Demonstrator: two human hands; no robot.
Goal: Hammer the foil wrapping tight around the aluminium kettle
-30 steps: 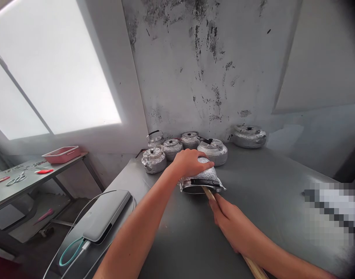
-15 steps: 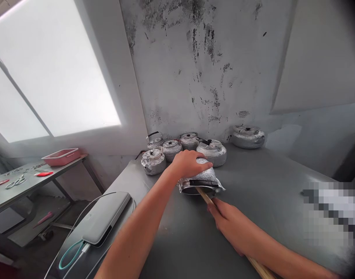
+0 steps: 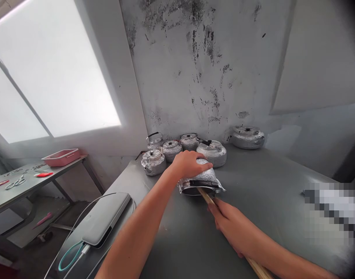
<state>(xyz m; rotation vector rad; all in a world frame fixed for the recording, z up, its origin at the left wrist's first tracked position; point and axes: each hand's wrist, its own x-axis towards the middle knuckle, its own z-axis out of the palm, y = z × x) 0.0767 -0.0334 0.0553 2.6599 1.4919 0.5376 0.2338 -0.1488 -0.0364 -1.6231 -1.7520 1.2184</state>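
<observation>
A silver metal kettle [image 3: 204, 174] lies tipped on its side on the grey table, its round opening facing me and its black handle folded across the rim. My left hand [image 3: 190, 164] grips the kettle's body from above, fingers curled over its far side. My right hand [image 3: 228, 219] is wrapped round a long wooden stick [image 3: 205, 196]. The stick's far end goes into the kettle's opening, where its tip is hidden. Just behind the tipped kettle stands a larger kettle [image 3: 216, 155] with a lid and a black handle.
Several more kettles [image 3: 154, 162] stand at the back left, and another kettle [image 3: 248, 138] is by the wall at right. A power bank [image 3: 107, 219] with cables lies on the table's left. Beyond it, a side table holds a pink basket [image 3: 62, 157] and scissors [image 3: 16, 182].
Almost nothing differs. Both hands, the kettle and the stick keep nearly the same positions, with only a very slight shift of the stick and right hand.
</observation>
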